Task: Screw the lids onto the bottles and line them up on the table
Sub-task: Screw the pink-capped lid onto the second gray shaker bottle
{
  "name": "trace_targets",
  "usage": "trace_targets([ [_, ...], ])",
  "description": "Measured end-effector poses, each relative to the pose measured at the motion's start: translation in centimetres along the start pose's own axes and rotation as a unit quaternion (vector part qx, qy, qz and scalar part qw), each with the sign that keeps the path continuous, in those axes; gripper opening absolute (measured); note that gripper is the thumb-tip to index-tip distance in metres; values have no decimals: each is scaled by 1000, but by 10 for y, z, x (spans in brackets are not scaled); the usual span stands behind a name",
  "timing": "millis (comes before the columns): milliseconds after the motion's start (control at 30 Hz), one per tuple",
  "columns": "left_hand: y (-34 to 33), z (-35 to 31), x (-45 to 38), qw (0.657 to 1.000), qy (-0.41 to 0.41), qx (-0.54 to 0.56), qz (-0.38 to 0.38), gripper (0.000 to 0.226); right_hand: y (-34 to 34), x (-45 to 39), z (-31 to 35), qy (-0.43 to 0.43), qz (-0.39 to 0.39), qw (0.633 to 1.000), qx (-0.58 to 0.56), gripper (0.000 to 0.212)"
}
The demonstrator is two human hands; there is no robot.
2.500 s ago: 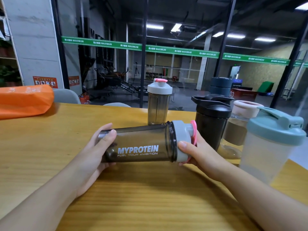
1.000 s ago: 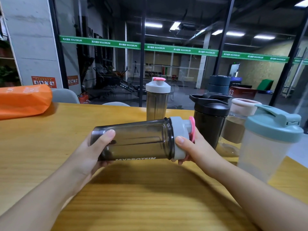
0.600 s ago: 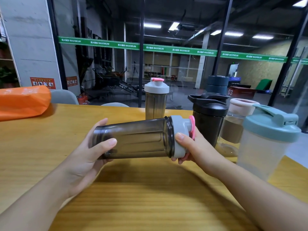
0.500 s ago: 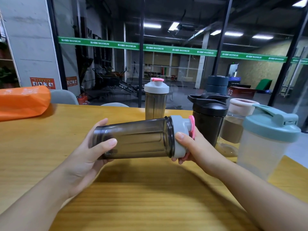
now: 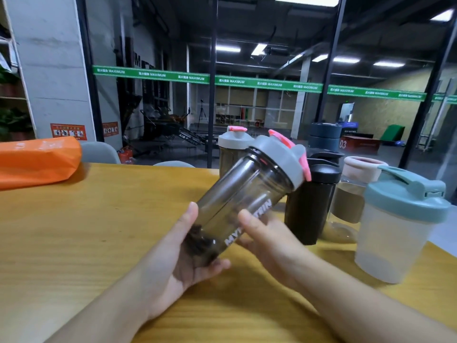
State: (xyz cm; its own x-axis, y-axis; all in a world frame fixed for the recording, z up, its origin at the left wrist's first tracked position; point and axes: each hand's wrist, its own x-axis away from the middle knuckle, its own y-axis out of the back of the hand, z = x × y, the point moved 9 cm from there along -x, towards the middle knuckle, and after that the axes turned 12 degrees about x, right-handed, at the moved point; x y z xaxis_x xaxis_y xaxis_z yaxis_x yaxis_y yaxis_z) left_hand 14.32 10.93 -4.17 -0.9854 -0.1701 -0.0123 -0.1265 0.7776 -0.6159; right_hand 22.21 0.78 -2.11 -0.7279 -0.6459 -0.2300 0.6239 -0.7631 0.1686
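Your left hand (image 5: 183, 253) cups the base of the smoky shaker bottle (image 5: 244, 201), fingers curled under it; your right hand (image 5: 269, 241) wraps its lower side, thumb across the lettering; the bottle tilts, grey lid (image 5: 279, 159) toward 1 o'clock, above the worktop (image 5: 99, 231); at 3 o'clock stand the black bottle (image 5: 311, 204), a clear bottle (image 5: 351, 194) and a frosted green-lidded bottle (image 5: 395, 231); another grey-lidded bottle (image 5: 230, 149) stands at 12 o'clock.

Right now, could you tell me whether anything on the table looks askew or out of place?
Only the smoky MYPROTEIN shaker is off upright: it is tilted, lid up-right, held between the left hand and right hand. No spill or damage shows.
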Motion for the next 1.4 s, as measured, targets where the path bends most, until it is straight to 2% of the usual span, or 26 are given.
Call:
trace_targets([
  [167,6,-5,-4,998,-28,-41,-42,44,-17,-3,14,17,6,999,-35,72],
  [233,14,-15,-2,995,-50,-64,-57,58,-11,-4,15,8,-9,1000,-4,75],
  [300,23,-26,1,990,-73,-86,-89,78,0,-3,17,-4,-38,998,39,68],
  [333,25,-31,2,987,-84,-100,-94,81,6,-2,19,-7,-52,997,57,63],
  [400,24,-38,4,981,-112,-125,-93,74,15,1,25,-1,-74,994,86,55],
  [433,23,-40,5,979,-122,-138,-91,77,20,2,28,7,-84,991,108,55],
  [533,22,-42,3,970,-147,-175,-86,116,31,6,38,31,-123,977,173,64],
  [567,22,-43,2,967,-155,-183,-83,123,34,8,40,37,-138,972,189,68],
  [767,18,-48,3,963,-187,-184,-66,150,38,14,39,47,-170,934,310,74],
  [867,16,-44,0,967,-177,-178,-52,141,30,18,39,56,-169,894,411,80],
  [967,17,-39,-1,971,-168,-161,-46,129,16,19,45,92,-160,827,531,89],
  [1033,21,-42,0,973,-179,-136,-58,127,11,19,47,112,-159,799,570,93],
  [1200,31,-50,-1,976,-186,-90,-73,128,4,20,45,173,-166,766,597,94],
  [1300,34,-47,-5,978,-174,-85,-74,108,-1,21,46,207,-173,748,607,92],
  [1400,37,-50,-6,979,-175,-81,-70,102,-4,22,48,218,-172,734,620,89],
])
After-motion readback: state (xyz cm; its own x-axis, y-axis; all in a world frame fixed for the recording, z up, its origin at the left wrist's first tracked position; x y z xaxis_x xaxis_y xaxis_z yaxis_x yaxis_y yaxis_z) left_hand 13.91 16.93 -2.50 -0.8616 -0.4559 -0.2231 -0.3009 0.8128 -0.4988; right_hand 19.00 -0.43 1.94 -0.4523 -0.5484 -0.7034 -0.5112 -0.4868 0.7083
